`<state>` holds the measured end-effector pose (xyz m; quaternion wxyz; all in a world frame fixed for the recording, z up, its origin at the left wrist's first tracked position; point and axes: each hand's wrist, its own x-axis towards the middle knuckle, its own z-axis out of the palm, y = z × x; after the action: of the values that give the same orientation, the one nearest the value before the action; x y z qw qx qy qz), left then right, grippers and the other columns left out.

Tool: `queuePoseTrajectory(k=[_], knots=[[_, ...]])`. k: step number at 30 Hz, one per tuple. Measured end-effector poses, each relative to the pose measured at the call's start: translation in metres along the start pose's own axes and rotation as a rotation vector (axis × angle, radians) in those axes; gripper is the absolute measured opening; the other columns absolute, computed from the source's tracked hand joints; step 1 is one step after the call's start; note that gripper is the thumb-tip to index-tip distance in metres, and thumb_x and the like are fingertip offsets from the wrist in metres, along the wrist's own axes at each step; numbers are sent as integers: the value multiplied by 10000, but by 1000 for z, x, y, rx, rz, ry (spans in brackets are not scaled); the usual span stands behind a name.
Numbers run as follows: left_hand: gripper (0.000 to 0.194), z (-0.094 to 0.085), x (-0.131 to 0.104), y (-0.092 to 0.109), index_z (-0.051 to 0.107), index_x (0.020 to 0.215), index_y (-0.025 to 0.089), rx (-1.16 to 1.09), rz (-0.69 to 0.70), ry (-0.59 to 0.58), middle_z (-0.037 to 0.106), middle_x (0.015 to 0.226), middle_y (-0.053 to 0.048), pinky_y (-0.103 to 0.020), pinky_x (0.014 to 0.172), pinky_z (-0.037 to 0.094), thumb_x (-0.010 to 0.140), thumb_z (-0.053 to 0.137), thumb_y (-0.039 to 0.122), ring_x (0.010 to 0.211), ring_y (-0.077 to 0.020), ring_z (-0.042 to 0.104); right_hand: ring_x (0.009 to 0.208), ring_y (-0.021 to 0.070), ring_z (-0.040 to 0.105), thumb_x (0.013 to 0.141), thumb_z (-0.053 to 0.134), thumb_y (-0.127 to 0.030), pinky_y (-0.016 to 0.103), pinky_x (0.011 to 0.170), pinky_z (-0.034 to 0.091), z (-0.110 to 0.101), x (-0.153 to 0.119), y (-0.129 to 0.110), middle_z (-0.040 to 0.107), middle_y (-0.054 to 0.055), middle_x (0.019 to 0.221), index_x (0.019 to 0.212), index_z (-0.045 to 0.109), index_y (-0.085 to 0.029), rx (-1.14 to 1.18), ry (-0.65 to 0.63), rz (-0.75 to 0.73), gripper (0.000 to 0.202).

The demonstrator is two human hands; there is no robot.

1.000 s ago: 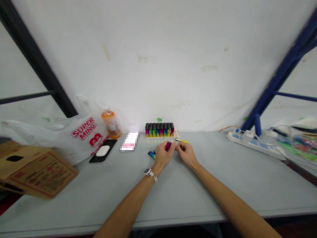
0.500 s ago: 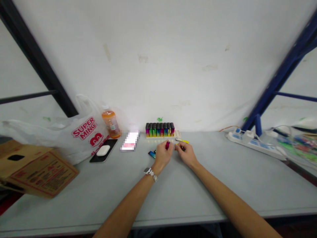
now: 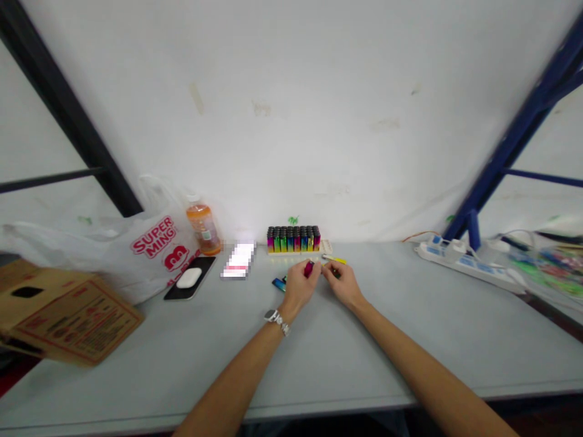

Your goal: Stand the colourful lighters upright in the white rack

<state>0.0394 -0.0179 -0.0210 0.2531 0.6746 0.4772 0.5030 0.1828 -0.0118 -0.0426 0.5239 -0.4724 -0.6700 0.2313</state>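
Note:
My left hand [image 3: 300, 284], with a watch on its wrist, is closed around a magenta lighter [image 3: 309, 267]. Close beside it on the right, my right hand [image 3: 342, 282] has its fingers pinched together; what they hold is too small to tell. A blue lighter [image 3: 279, 284] lies on the table just left of my left hand. Behind both hands stands a block of several colourful lighters [image 3: 294, 240] with black tops, in upright rows. A yellow tool [image 3: 336, 260], perhaps a cutter, lies just behind my right hand.
On the left are a cardboard box [image 3: 75, 318], a white plastic bag [image 3: 132, 249], an orange bottle [image 3: 203, 227], a black phone [image 3: 206, 270] under a white case [image 3: 189, 278], and a bright blurred screen [image 3: 239, 260]. A power strip [image 3: 469, 267] lies on the right of the grey table [image 3: 355, 364].
My right hand's fingertips have come slightly closer to my left hand. Otherwise the hands look almost the same, and the view has shifted a little.

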Motion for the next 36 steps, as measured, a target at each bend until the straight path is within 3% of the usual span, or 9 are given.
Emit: queuePoseTrajectory(k=[3, 6, 14, 19, 22, 24, 28, 31, 36], knots=[[483, -2, -2, 0, 437, 609, 190, -48, 25, -42, 409, 548, 41, -257, 539, 264, 897, 432, 579, 538, -107, 378, 598, 131, 461, 856, 570, -342, 259, 609, 375, -4, -2, -11, 495, -37, 618, 863, 626, -171, 137, -13, -72, 180], [592, -4, -4, 0, 456, 586, 193, -93, 26, -108, 459, 538, 12, -276, 544, 287, 955, 230, 597, 527, -125, 421, 631, 133, 489, 874, 577, -325, 262, 637, 399, -6, -5, -24, 521, -34, 675, 1073, 618, -175, 228, -84, -150, 252], [739, -3, -6, -8, 443, 464, 210, -93, -37, -162, 481, 453, -28, -300, 528, 311, 933, 122, 683, 486, -152, 469, 606, 120, 485, 863, 599, -349, 247, 611, 403, -5, -3, -35, 490, -46, 649, 998, 632, -188, 163, -188, -105, 213], [727, -3, -5, -7, 503, 534, 205, -132, -29, -176, 511, 479, -28, -292, 531, 341, 934, 132, 686, 503, -155, 493, 554, 108, 446, 858, 607, -381, 240, 579, 393, -17, 3, -36, 469, -66, 594, 976, 600, -194, 140, -283, -73, 222], [683, -4, -6, -1, 577, 683, 192, -148, -5, -143, 570, 550, -24, -283, 542, 369, 949, 155, 658, 521, -152, 512, 531, 104, 464, 860, 592, -388, 231, 544, 385, -21, 6, -36, 525, -56, 583, 913, 560, -196, 184, -306, -22, 201], [638, -6, -6, 2, 614, 845, 182, -160, 1, -88, 607, 613, -18, -277, 562, 396, 964, 175, 629, 539, -148, 535, 500, 100, 471, 841, 593, -388, 218, 503, 368, -25, 10, -33, 539, -59, 558, 875, 539, -198, 252, -268, 41, 201], [543, -8, -4, 0, 605, 1016, 177, -127, -49, 15, 667, 766, -30, -265, 591, 429, 978, 247, 583, 618, -147, 601, 410, 88, 421, 768, 615, -376, 202, 417, 314, -36, 33, -17, 501, -73, 459, 870, 620, -170, 294, -59, 229, 229], [467, -9, 2, -7, 604, 992, 179, -78, -76, 67, 680, 904, -51, -263, 620, 446, 971, 325, 554, 700, -150, 629, 428, 103, 508, 753, 650, -347, 215, 444, 419, -48, 59, -4, 596, -11, 487, 796, 654, -141, 333, 47, 360, 211], [353, -10, 9, -14, 617, 859, 179, 44, 35, 103, 634, 908, -55, -299, 784, 465, 966, 409, 444, 850, -173, 615, 544, 145, 665, 797, 697, -267, 241, 530, 550, -58, 97, 9, 728, 88, 661, 798, 646, -139, 347, 48, 424, 138]])
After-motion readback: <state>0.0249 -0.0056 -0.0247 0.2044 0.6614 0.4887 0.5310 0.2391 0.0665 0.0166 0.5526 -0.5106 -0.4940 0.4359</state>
